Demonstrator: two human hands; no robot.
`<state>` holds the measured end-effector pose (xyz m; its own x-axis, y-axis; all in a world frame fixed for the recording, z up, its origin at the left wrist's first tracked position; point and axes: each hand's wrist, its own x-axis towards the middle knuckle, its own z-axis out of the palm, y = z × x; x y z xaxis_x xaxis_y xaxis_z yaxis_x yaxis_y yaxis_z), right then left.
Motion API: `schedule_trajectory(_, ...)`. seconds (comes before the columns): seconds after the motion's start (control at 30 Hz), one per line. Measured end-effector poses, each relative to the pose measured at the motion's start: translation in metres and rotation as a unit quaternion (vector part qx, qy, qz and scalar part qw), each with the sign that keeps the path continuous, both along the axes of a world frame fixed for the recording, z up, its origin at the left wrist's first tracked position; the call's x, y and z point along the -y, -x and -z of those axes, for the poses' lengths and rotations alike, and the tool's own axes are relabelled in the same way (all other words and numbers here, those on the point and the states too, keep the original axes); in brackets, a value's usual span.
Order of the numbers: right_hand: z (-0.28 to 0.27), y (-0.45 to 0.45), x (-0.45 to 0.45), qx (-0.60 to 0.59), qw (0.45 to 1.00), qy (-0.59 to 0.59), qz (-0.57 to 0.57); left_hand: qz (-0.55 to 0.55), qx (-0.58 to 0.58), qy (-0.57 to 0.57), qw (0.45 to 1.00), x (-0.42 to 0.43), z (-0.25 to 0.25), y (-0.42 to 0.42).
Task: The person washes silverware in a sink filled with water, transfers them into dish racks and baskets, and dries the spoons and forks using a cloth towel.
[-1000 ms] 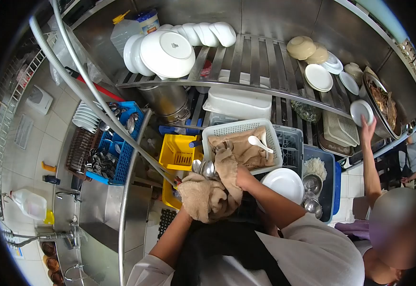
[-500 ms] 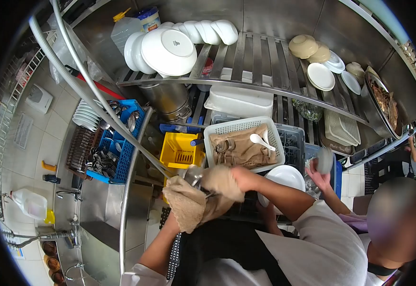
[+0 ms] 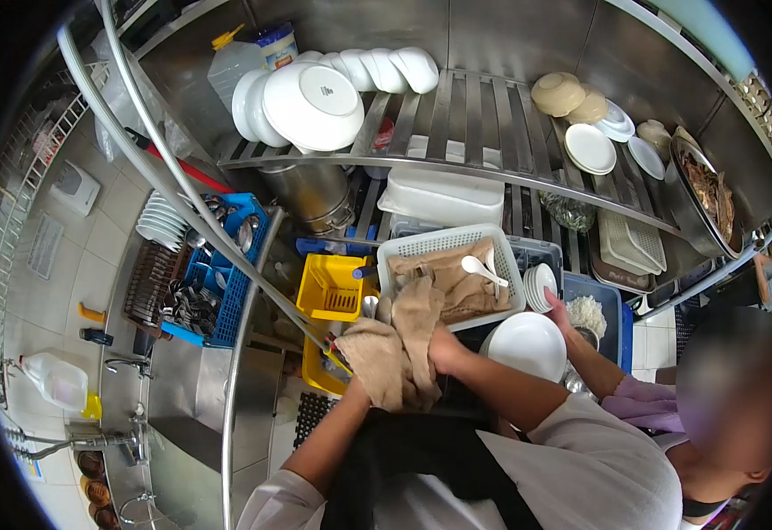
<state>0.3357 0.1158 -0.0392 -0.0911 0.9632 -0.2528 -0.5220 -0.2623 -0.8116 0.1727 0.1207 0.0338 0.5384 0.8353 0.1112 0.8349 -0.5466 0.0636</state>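
A brown cloth [image 3: 375, 352] is bunched around both hands in front of my apron. My left hand [image 3: 364, 384] is wrapped in it, its fingers hidden. My right hand [image 3: 441, 350] grips the cloth's other side, with the fingers mostly covered. Spoon heads [image 3: 370, 306] poke out of the cloth's top, beside the yellow basket [image 3: 331, 287]. Just beyond my hands, a pale perforated basket [image 3: 517, 287] holds another brown cloth [image 3: 465, 296] with a white spoon [image 3: 483, 270] on it.
A co-worker's hand [image 3: 560, 314] holds small white dishes [image 3: 540, 287] at the right. White plates [image 3: 527, 346] lie below them. Bowls [image 3: 312, 105] stand on the slatted shelf [image 3: 439, 166]. Left of me are a blue cutlery rack [image 3: 243, 305] and a metal sink [image 3: 193, 389].
My hands and the cloth have shifted and turned over the spoons. The co-worker's hand has moved left from the right-hand bin, now with small white dishes beside the pale basket.
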Motion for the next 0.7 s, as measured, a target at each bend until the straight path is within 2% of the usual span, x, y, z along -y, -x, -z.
schedule_trajectory(0.03, 0.009, -0.009, -0.002, 0.000, 1.000, 0.003, 0.000, 0.000, 0.000, 0.003, 1.000, 0.003, -0.003, 0.002)
schedule_trajectory(0.1, 0.022, -0.030, -0.018, 0.064, 0.997, -0.048, -0.017, -0.117, 0.048, 0.131, 0.983, -0.005, -0.012, 0.009)
schedule_trajectory(0.13, 0.017, -0.031, -0.021, 0.233, 0.963, -0.117, -0.062, 0.007, 0.128, 0.034, 0.991, -0.001, -0.018, 0.021)
schedule_trajectory(0.17, 0.016, -0.026, -0.017, 0.230, 0.965, -0.113, -0.060, 0.009, 0.125, 0.039, 0.991, 0.001, -0.020, 0.028)
schedule_trajectory(0.23, 0.006, -0.011, -0.013, -0.017, 0.969, -0.163, -0.183, 0.159, 0.126, -0.054, 0.978, 0.003, -0.024, 0.032)
schedule_trajectory(0.27, -0.048, 0.001, -0.004, 0.320, 0.913, -0.228, -0.111, 0.149, 0.317, -0.060, 0.935, 0.000, -0.011, 0.027)
schedule_trajectory(0.3, -0.054, 0.002, -0.003, 0.323, 0.912, -0.228, -0.108, 0.152, 0.319, -0.061, 0.934, 0.005, -0.009, 0.033)
schedule_trajectory(0.33, -0.056, 0.003, -0.001, 0.369, 0.902, -0.196, -0.111, 0.040, 0.279, -0.043, 0.958, 0.014, -0.008, 0.045)
schedule_trajectory(0.37, -0.066, 0.005, 0.001, 0.413, 0.889, -0.163, -0.114, -0.072, 0.235, -0.025, 0.969, 0.017, -0.028, 0.048)
schedule_trajectory(0.4, -0.076, 0.003, 0.009, 0.375, 0.887, -0.266, -0.039, -0.063, 0.209, -0.100, 0.971, 0.025, -0.048, 0.051)
schedule_trajectory(0.43, -0.078, -0.003, 0.012, 0.377, 0.887, -0.264, -0.035, 0.058, 0.208, -0.076, 0.974, 0.014, -0.021, 0.082)
schedule_trajectory(0.47, -0.079, -0.010, 0.016, 0.347, 0.906, -0.226, -0.086, -0.066, 0.333, 0.060, 0.939, 0.017, -0.017, 0.086)
schedule_trajectory(0.5, -0.080, -0.016, 0.020, 0.315, 0.921, -0.187, -0.137, -0.186, 0.442, 0.194, 0.856, 0.020, -0.013, 0.089)
schedule_trajectory(0.53, -0.086, -0.017, 0.028, 0.377, 0.877, -0.210, -0.213, -0.184, 0.446, 0.196, 0.854, 0.019, -0.007, 0.099)
schedule_trajectory(0.57, -0.088, -0.009, 0.030, 0.381, 0.876, -0.206, -0.213, 0.019, 0.318, 0.170, 0.932, 0.017, -0.001, 0.113)
schedule_trajectory(0.6, -0.089, 0.002, 0.032, 0.500, 0.763, -0.231, -0.338, 0.220, 0.172, 0.131, 0.951, 0.018, 0.005, 0.124)
schedule_trajectory(0.63, -0.091, 0.012, 0.035, 0.595, 0.620, -0.245, -0.448, 0.225, 0.175, 0.133, 0.949, 0.020, -0.028, 0.116)
schedule_trajectory(0.67, -0.098, 0.015, 0.032, 0.520, 0.722, -0.294, -0.349, 0.149, 0.029, 0.055, 0.987, 0.019, -0.065, 0.103)
schedule_trajectory(0.7, -0.107, 0.015, 0.028, 0.432, 0.802, -0.337, -0.238, 0.069, -0.116, -0.027, 0.991, 0.017, -0.092, 0.098)
